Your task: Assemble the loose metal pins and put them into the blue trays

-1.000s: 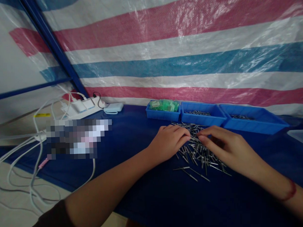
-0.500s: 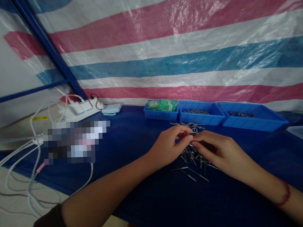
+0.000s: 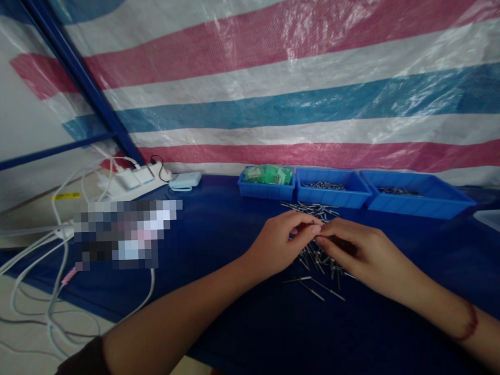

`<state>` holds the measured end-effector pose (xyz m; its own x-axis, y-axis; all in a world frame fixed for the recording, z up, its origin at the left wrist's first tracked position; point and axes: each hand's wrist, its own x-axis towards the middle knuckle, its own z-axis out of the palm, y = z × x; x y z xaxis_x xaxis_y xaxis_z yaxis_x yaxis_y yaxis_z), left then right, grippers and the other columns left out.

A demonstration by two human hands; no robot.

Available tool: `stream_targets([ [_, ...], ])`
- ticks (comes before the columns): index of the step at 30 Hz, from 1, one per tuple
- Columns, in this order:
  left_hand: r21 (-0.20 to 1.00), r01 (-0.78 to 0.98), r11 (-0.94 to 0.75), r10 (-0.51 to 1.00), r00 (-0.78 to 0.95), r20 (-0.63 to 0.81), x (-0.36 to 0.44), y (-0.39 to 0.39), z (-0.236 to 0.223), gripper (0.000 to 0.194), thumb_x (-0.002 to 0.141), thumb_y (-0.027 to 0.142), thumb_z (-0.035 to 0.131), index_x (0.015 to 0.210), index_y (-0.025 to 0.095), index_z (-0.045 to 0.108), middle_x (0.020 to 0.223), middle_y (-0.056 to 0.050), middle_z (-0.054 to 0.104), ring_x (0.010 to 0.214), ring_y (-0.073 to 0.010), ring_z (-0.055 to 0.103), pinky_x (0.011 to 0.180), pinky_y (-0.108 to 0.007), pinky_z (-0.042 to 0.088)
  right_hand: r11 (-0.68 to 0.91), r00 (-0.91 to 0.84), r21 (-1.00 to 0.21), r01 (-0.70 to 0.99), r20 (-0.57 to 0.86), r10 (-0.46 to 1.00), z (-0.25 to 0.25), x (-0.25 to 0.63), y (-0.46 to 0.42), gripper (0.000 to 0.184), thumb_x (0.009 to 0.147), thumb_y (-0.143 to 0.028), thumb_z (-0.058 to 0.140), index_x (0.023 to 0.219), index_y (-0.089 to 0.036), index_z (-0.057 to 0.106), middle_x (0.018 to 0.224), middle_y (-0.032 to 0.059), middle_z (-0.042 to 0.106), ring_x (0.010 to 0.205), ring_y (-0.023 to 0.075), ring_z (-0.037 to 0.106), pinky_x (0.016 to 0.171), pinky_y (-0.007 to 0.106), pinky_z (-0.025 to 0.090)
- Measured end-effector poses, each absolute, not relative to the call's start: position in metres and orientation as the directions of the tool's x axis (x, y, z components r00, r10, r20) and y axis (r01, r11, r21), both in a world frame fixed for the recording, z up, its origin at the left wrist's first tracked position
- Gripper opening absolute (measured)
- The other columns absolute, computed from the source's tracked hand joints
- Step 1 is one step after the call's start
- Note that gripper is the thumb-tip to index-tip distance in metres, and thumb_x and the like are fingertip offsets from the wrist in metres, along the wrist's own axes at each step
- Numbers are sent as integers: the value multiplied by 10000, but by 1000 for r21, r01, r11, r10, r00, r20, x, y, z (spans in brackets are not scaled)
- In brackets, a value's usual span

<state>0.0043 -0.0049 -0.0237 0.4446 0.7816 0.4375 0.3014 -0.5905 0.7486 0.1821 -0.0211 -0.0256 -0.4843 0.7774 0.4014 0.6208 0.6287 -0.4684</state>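
A loose pile of thin metal pins lies on the dark blue tabletop. Both my hands hover over it with fingertips meeting. My left hand has thumb and forefinger pinched together at the pile's top. My right hand also pinches, its fingertips touching those of the left. What sits between the fingertips is too small to name; it may be a pin. A red cord circles my right wrist.
Three blue trays line the back edge: one with green parts, one with pins, another with pins. A white power strip, a pale case and white cables lie left. A striped tarp hangs behind.
My hands rose from lying flat on the pile to pinching fingertip to fingertip above it. Over the last half second they barely moved.
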Motion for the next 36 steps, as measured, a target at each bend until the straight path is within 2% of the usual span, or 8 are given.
stream_targets([
  [10,773,287,-566,796,435,422,5,-5,-24,129,860,197,530,921,172,641,958,-39,685,863,-148,628,758,-281,508,645,-479,-473,600,434,763,-23,180,-24,179,873,-249,460,765,-198,592,716,19,616,603,126,562,548,258,446],
  [36,767,268,-583,781,444,439,6,-7,-23,108,847,192,550,891,159,643,896,-34,665,816,-136,610,726,-258,496,640,-496,-491,591,404,769,-25,180,-25,164,882,-229,453,779,-184,572,688,1,551,606,113,526,566,250,409],
])
